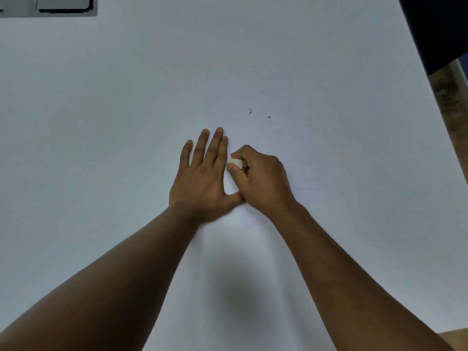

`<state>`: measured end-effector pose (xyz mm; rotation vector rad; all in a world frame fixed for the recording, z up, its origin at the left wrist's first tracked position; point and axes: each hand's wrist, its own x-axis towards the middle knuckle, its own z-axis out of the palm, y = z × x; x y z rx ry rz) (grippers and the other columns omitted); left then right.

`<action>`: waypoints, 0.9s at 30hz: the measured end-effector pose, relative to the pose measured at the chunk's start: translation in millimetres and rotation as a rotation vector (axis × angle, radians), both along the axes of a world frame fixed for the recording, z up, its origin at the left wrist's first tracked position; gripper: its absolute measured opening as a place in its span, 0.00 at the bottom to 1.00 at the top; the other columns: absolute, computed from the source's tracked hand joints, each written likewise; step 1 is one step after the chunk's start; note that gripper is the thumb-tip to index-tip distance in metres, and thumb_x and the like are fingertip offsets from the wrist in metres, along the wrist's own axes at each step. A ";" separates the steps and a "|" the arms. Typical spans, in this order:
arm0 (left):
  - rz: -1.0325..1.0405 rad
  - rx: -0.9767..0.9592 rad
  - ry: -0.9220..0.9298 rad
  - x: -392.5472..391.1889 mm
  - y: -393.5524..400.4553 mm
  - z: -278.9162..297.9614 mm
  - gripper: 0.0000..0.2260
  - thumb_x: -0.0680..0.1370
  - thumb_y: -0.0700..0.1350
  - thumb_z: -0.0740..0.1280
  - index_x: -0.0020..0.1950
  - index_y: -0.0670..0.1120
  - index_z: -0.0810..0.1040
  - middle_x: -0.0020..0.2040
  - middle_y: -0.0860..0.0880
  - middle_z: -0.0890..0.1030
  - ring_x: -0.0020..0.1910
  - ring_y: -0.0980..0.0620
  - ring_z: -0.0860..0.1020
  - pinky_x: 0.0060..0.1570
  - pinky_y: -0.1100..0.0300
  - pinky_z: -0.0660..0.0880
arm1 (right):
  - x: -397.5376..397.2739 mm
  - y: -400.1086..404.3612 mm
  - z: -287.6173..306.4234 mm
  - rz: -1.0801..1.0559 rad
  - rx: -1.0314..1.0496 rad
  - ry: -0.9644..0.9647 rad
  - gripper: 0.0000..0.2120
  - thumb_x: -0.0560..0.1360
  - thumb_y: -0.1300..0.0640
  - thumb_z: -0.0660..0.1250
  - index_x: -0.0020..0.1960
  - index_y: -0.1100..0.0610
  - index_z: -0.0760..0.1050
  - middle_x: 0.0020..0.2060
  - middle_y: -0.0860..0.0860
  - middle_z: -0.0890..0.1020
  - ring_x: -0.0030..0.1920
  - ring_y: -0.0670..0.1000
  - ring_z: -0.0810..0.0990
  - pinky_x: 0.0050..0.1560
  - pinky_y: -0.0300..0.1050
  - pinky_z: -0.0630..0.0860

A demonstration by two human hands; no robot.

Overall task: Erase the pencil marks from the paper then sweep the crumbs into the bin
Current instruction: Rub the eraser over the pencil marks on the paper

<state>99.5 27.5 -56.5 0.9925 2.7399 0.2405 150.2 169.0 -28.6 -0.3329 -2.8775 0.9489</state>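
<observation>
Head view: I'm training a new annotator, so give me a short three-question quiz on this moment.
1. True or false: the left hand lies flat, fingers spread, on the large white paper sheet.
2. Which hand pinches the small white block eraser?
3. The dark crumbs lie: A) beyond the fingertips B) under the forearms C) in a bin

Key: 1 true; 2 the right hand; 3 A

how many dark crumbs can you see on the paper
2: one curled dark crumb beyond the hands, one small dark speck to its right. Others may hide under the hands.
</observation>
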 end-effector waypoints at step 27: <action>0.033 0.006 0.017 1.9 1.3 -1.4 0.47 0.74 0.79 0.43 0.85 0.51 0.43 0.84 0.50 0.38 0.82 0.48 0.35 0.80 0.43 0.39 | 0.3 43.2 0.9 -0.516 -0.031 -0.027 0.08 0.78 0.53 0.65 0.50 0.58 0.75 0.38 0.51 0.80 0.40 0.53 0.79 0.40 0.40 0.70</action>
